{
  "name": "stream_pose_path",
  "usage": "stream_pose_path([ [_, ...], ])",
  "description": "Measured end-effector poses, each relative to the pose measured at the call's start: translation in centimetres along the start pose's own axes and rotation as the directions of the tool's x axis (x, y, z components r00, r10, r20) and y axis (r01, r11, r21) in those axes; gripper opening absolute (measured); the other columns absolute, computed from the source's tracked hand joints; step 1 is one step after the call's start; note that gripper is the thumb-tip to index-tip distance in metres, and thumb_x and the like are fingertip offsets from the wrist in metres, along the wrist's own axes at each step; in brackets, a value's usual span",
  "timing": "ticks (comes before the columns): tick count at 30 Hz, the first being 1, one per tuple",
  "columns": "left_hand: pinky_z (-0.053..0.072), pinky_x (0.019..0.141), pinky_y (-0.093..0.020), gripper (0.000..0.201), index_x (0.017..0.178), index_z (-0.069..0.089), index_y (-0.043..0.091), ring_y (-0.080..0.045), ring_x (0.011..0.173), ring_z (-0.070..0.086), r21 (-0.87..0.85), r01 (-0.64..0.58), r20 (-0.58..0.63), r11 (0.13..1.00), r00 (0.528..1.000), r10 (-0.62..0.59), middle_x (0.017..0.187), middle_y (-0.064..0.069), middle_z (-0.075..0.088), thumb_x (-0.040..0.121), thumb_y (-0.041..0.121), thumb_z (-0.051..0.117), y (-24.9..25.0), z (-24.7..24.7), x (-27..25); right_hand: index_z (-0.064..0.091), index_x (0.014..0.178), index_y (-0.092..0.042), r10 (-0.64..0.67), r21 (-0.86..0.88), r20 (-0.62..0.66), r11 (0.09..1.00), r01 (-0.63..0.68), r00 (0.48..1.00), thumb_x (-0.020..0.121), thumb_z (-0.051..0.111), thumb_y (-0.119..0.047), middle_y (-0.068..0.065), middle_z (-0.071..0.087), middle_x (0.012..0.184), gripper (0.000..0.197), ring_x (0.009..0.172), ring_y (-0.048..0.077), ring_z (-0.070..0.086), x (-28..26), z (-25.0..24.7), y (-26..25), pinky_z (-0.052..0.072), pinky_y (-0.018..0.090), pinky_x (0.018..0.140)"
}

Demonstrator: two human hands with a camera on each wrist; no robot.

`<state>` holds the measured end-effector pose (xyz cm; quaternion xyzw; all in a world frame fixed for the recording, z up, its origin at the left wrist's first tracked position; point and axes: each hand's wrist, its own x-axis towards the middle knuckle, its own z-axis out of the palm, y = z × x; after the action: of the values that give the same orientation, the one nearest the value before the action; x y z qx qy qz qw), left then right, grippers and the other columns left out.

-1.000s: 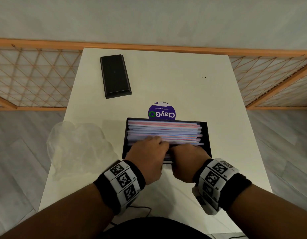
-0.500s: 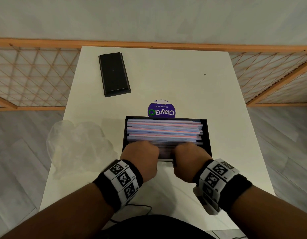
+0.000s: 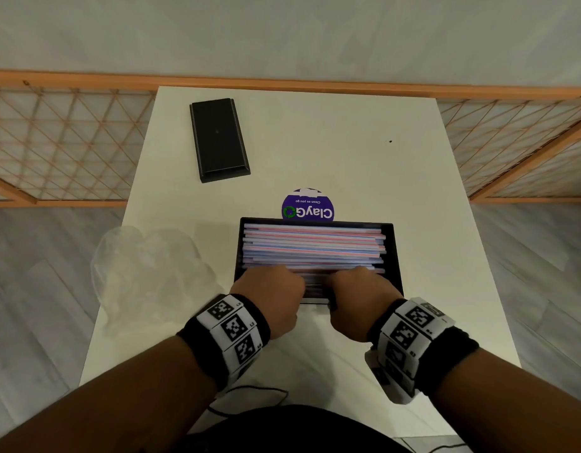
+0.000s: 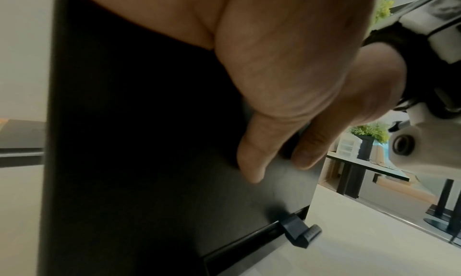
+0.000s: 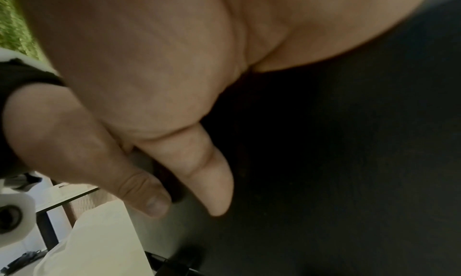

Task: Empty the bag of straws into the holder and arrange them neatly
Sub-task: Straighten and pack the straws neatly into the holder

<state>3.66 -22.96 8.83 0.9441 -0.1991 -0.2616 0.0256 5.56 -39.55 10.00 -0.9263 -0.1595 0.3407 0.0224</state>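
Nearest: both wrists at the near edge of the white tabletop (image 3: 348, 132). Left hand (image 3: 272, 297) and right hand (image 3: 359, 294) sit side by side on the near wall of the black holder (image 3: 395, 250). Wrist views: each thumb lies flat on the outside of that wall. Fingers reach over the rim onto the nearest straws; from the head view the knuckles hide them, so whether they are spread or bunched: cannot tell. Neither hand closes round a single straw, as far as can be seen.

Straws (image 3: 315, 246) lie inside the holder, lengthwise left to right, mostly parallel. A few ends at the right stick out unevenly.

Left of the holder: clear bag (image 3: 145, 273), crumpled, looks empty.

Behind the holder: round purple sticker (image 3: 308, 209). Farther, left: black lid (image 3: 218, 138), lying flat, well apart.

Judgement: emptying done. Arranging well along; left are squaring the uneven ends and levelling the pile.
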Motion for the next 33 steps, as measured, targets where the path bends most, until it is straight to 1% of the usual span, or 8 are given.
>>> stream_pose_path([
  [3, 0.051, 0.075, -0.039, 0.023, 0.097, 0.064, 0.017, -0.031, 0.093, 0.063, -0.079, -0.148, -0.354, 0.986, 0.928, 0.112, 0.098, -0.005, 0.067, 0.078, 0.028, 0.070, -0.5, -0.8, -0.6, 0.067, 0.099, -0.025, -0.146, -0.056, -0.307, 0.989, 0.136, 0.940, 0.074, 0.047, -0.039, -0.001, 0.069, 0.096, 0.035, 0.089, 0.030, 0.065, -1.4, 0.2, 0.2, 0.054, 0.038, 0.078],
  [5, 0.047, 0.084, -0.043, 0.057, 0.108, 0.058, 0.018, -0.030, 0.104, 0.057, -0.113, -0.200, -0.536, 0.973, 0.837, 0.109, 0.111, -0.003, 0.062, 0.060, 0.042, 0.077, -1.7, -1.1, -0.7, 0.066, 0.096, -0.023, -0.235, -0.041, -0.485, 0.968, 0.247, 0.842, 0.069, 0.048, -0.053, 0.000, 0.066, 0.099, 0.045, 0.092, 0.030, 0.061, -1.9, 0.1, 0.1, 0.053, 0.042, 0.081],
  [9, 0.009, 0.122, -0.047, 0.121, 0.155, 0.024, 0.021, -0.022, 0.154, 0.011, -0.051, -0.055, -0.326, 0.997, 0.945, 0.035, 0.167, 0.000, 0.018, 0.057, 0.071, 0.072, -4.2, -0.9, 0.2, 0.058, 0.125, -0.022, -0.285, -0.101, -0.321, 0.959, 0.266, 0.903, 0.069, 0.050, -0.075, 0.007, 0.044, 0.150, 0.077, 0.141, 0.032, 0.035, -0.3, 0.3, -0.4, 0.031, 0.050, 0.112],
  [14, 0.000, 0.125, -0.043, 0.117, 0.156, 0.025, 0.020, -0.019, 0.156, 0.003, -0.079, -0.084, -0.358, 0.993, 0.932, 0.050, 0.169, -0.001, 0.012, 0.060, 0.070, 0.069, -4.8, -0.3, 0.8, 0.066, 0.107, -0.019, -0.362, -0.084, -0.385, 0.930, 0.358, 0.849, 0.072, 0.057, -0.071, 0.002, 0.055, 0.140, 0.064, 0.135, 0.029, 0.045, -0.1, 1.3, 0.4, 0.037, 0.048, 0.111],
  [20, 0.000, 0.123, -0.043, 0.106, 0.141, 0.046, 0.016, -0.022, 0.156, 0.004, -0.005, -0.064, -0.371, 0.998, 0.927, 0.058, 0.169, -0.007, 0.008, 0.058, 0.079, 0.062, -4.8, 0.0, 1.1, 0.061, 0.111, -0.016, -0.312, 0.001, -0.380, 0.941, 0.338, 0.871, 0.076, 0.048, -0.073, 0.006, 0.048, 0.149, 0.069, 0.145, 0.028, 0.034, 0.5, 1.2, -0.2, 0.025, 0.050, 0.119],
  [24, 0.001, 0.124, -0.043, 0.094, 0.135, 0.050, 0.018, -0.021, 0.156, 0.001, 0.001, -0.048, -0.361, 0.999, 0.932, 0.045, 0.169, -0.005, 0.007, 0.059, 0.072, 0.063, -4.6, -0.2, 1.2, 0.066, 0.103, -0.016, -0.353, -0.043, -0.495, 0.923, 0.383, 0.794, 0.080, 0.052, -0.063, 0.005, 0.065, 0.131, 0.055, 0.128, 0.029, 0.055, -0.8, 2.6, 0.3, 0.040, 0.049, 0.108],
  [29, 0.007, 0.124, -0.045, 0.088, 0.125, 0.053, 0.019, -0.024, 0.156, 0.011, -0.045, -0.078, -0.415, 0.996, 0.908, 0.053, 0.167, -0.008, 0.020, 0.057, 0.073, 0.065, -4.8, 0.2, 1.2, 0.069, 0.099, -0.013, -0.318, -0.011, -0.491, 0.933, 0.359, 0.811, 0.081, 0.051, -0.063, 0.006, 0.068, 0.125, 0.056, 0.127, 0.029, 0.057, 0.9, 2.1, 0.3, 0.043, 0.052, 0.105],
  [33, 0.004, 0.124, -0.042, 0.071, 0.111, 0.056, 0.018, -0.023, 0.155, 0.010, -0.103, -0.127, -0.451, 0.987, 0.890, 0.068, 0.165, -0.008, 0.023, 0.062, 0.068, 0.070, -4.9, 0.3, 1.0, 0.063, 0.076, -0.016, -0.293, 0.015, -0.577, 0.929, 0.369, 0.762, 0.081, 0.055, -0.063, 0.001, 0.067, 0.090, 0.048, 0.094, 0.027, 0.063, 1.1, 0.7, 1.1, 0.050, 0.042, 0.086],
])
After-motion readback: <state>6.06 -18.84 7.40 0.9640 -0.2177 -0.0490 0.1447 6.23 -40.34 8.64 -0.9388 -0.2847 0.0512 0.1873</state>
